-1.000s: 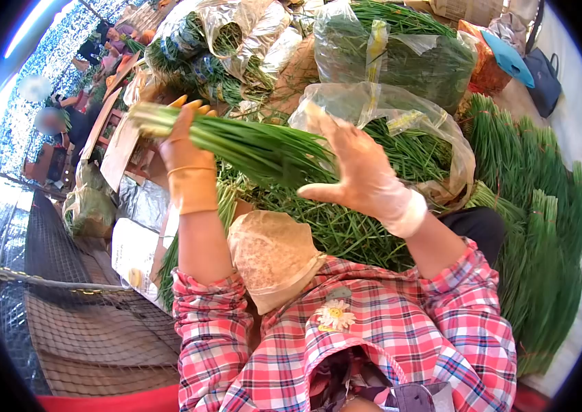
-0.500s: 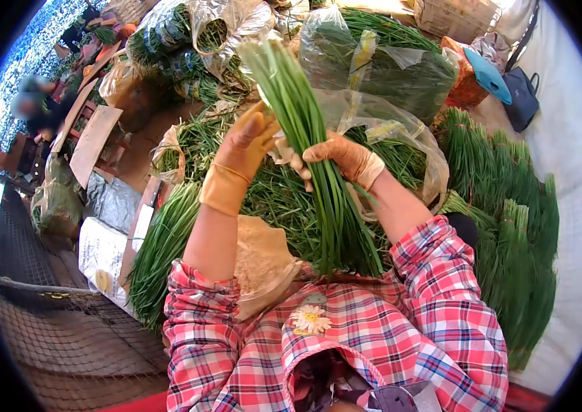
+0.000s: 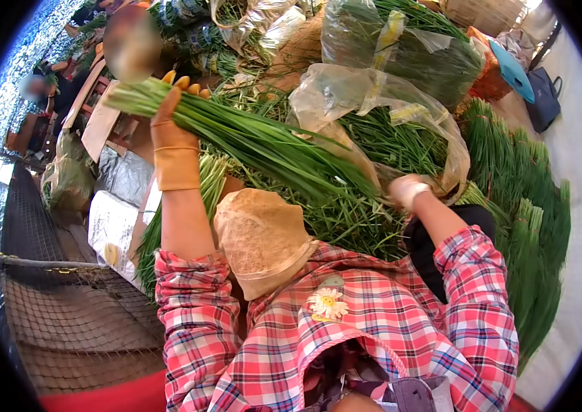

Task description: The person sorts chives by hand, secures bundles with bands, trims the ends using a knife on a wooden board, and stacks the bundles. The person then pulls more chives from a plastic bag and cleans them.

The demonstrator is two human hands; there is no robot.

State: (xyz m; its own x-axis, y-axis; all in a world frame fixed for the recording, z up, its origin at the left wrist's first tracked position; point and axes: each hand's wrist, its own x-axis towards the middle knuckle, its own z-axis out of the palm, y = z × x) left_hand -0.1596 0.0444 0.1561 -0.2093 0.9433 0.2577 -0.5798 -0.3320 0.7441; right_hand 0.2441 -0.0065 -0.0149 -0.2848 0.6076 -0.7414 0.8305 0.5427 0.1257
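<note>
My left hand (image 3: 173,127), in an orange-tan glove, is closed round the pale stem end of a bunch of garlic chives (image 3: 256,134). The bunch lies slantwise in front of me, its green tips pointing down to the right. My right hand (image 3: 408,190), also gloved, is beside those tips and smeared by motion; its fingers are hard to make out. Under the bunch spreads a heap of loose green leaves (image 3: 353,216). Close to my right hand lies a clear plastic bag (image 3: 452,147) with more greens in it.
Tied chive bunches (image 3: 511,185) stand in rows along the white sheet at right. A cloth-covered knee (image 3: 260,240) is in front of me. Netting (image 3: 85,316) hangs at lower left. Another person (image 3: 133,44) is at upper left, near boards and wrapped bundles.
The bunch has swung from upright to slanting, stem end to the left. My left hand now grips the stem end. My right hand has let go of the middle and moved right and down.
</note>
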